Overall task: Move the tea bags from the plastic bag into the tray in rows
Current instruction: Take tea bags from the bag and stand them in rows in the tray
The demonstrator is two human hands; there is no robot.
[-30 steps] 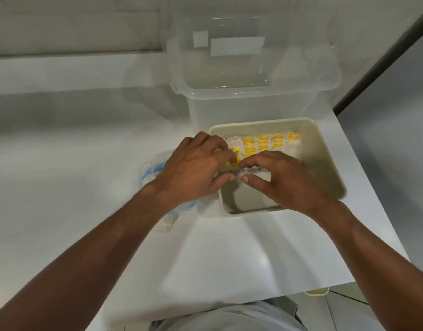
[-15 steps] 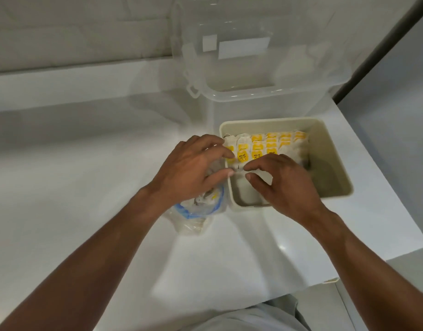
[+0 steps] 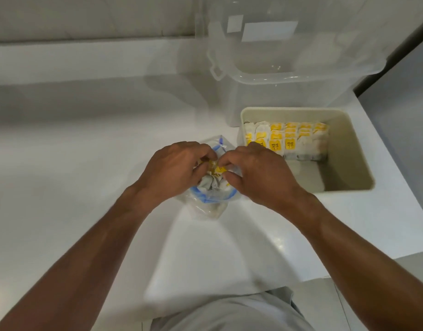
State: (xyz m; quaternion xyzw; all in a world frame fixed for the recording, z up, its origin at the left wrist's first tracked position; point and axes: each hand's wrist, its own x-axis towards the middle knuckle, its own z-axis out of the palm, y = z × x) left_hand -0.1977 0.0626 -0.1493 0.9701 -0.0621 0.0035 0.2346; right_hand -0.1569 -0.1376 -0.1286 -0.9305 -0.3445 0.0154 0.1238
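counter (image 3: 86,151) | on it: plastic bag (image 3: 205,206) | tray (image 3: 346,151) | clear bin (image 3: 277,94)

Yellow tags (image 3: 289,144) on the tea bags (image 3: 303,150) in the tray (image 3: 353,168) read "RELAX"; smaller print is illegible.

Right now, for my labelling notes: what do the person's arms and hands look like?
The left hand and right hand are bare, no gloves. The forearms are bare too: no sleeves, watch or bracelet show. Light grey clothing shows below.
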